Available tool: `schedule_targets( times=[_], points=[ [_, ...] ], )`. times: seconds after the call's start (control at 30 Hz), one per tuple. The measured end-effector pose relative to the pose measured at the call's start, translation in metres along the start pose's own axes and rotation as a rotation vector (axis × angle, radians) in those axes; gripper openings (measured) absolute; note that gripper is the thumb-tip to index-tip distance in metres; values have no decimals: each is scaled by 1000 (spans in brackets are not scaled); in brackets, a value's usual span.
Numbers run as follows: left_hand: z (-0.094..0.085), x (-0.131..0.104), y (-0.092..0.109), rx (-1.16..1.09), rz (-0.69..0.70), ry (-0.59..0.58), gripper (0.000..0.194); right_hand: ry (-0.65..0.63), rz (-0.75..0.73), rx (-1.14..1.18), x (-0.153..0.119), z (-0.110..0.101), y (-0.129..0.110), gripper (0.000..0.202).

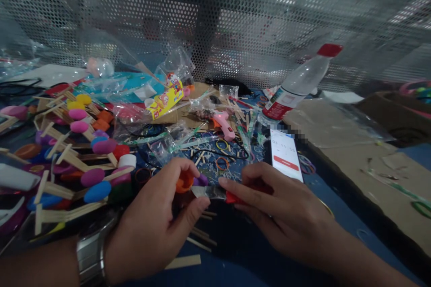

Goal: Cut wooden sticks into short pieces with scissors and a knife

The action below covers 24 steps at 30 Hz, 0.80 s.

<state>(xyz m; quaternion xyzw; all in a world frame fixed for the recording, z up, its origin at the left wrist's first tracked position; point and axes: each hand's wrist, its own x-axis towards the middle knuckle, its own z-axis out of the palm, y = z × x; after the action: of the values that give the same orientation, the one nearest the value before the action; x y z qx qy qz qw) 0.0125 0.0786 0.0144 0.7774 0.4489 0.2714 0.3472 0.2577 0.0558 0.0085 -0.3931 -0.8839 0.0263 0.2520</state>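
Observation:
My left hand [151,219], with a metal watch [90,251] on its wrist, is closed around a small orange plastic cap [184,182]. Between thumb and fingers, my right hand [286,208] grips a red-handled cutter knife [231,197]. Its blade [215,192] points left, with the tip close to my left thumb and the orange cap. Whether the blade touches the cap I cannot tell. Just behind the blade shows a small purple piece [201,180]. Below my hands lie several thin wooden sticks [202,235] and a flat one [183,261] on the blue surface.
Several wooden-stick assemblies with coloured ovals [94,177] crowd the left. A pink glue gun [224,125] lies amid scraps and rubber bands [222,163]. A phone [286,157] and a tilted bottle [296,85] are at right, beside cardboard [336,130]. Perforated metal [202,18] stands behind.

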Motion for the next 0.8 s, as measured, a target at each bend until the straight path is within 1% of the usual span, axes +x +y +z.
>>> schedule_targets(
  times=[0.13,0.37,0.53,0.63,0.8],
  points=[
    [0,0,1,-4,1,-17,22,-25,10,-14,0,1,-1,42],
    [0,-3,-1,-7,9,-4,21,-11,6,-39,-2,3,-2,44],
    [-1,-2,1,1,31,-30,21,-14,1,-46,-3,4,-2,45],
    [-1,-2,1,7,39,-31,20,-26,2,-56,-3,4,-3,44],
    [-2,-3,1,-1,58,-34,20,-12,-7,-61,-2,4,-4,42]
  ],
)
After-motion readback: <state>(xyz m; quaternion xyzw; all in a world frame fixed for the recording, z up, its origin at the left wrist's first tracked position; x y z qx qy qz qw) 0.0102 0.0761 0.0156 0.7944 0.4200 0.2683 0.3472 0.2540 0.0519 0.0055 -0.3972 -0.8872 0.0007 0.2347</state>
